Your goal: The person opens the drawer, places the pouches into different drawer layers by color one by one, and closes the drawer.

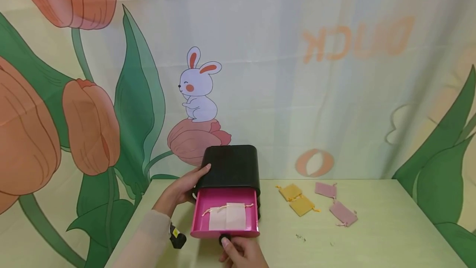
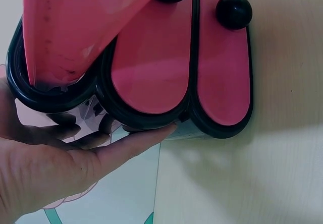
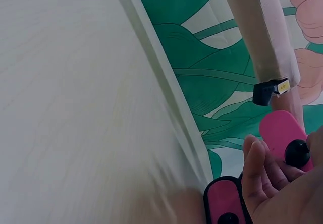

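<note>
A small black drawer cabinet [image 1: 230,164] stands on the pale green table [image 1: 372,235]. Its top pink drawer [image 1: 201,206] is pulled out, and a cream drawstring pouch [image 1: 227,216] lies inside. My left hand [image 1: 182,187] presses flat, fingers straight, against the cabinet's left side; the left wrist view shows this left hand [image 2: 60,168] under the black casing [image 2: 141,118]. My right hand [image 1: 241,253] pinches the drawer's black knob [image 1: 224,240]. In the right wrist view, the fingers [image 3: 262,173] curl beside that knob [image 3: 297,152].
Two yellow pouches [image 1: 297,199] and two pink pouches [image 1: 336,202] lie on the table right of the cabinet. Two lower pink drawers [image 2: 151,57] are closed. A printed cloth backdrop [image 1: 297,73] hangs behind. Small specks [image 1: 300,238] lie near the front.
</note>
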### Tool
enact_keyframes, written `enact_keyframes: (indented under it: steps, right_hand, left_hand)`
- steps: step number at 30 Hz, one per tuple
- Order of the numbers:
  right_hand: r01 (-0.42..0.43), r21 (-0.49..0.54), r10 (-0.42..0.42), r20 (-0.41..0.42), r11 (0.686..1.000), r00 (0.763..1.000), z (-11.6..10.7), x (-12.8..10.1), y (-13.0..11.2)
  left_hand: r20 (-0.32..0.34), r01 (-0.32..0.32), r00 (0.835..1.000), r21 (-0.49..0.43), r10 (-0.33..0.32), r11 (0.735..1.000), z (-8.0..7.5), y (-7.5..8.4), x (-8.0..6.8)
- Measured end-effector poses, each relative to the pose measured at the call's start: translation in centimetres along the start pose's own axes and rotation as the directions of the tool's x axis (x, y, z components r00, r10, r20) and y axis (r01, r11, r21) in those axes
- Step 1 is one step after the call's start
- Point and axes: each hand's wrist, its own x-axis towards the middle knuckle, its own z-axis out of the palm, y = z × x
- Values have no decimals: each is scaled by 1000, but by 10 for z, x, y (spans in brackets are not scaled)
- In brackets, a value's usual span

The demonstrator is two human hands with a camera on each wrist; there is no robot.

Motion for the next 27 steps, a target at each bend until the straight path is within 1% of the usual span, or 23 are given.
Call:
enact_keyframes:
  steps: [9, 15, 17, 22, 27]
  right_hand:
    - [-25, 34, 25, -13, 999, 1000, 0, 1, -2]
    - [-49, 80, 53, -48, 996, 997, -1, 6, -10]
    - [-26, 92, 31, -53, 995, 998, -4, 12, -16]
    - [57, 87, -52, -63, 995, 997, -9, 35, -29]
    - [74, 66, -68, -83, 995, 994, -16, 55, -33]
  left_hand:
    - [11, -7, 1000, -9, 7, 1000, 1, 2, -2]
    - [20, -2, 1000, -11, 2, 1000, 2, 1, -2]
    - [21, 8, 1000, -11, -7, 1000, 2, 1, -2]
    - [14, 17, 1000, -9, -17, 1000, -1, 1, 0]
    - [25, 12, 1000, -16, -12, 1000, -2, 3, 1]
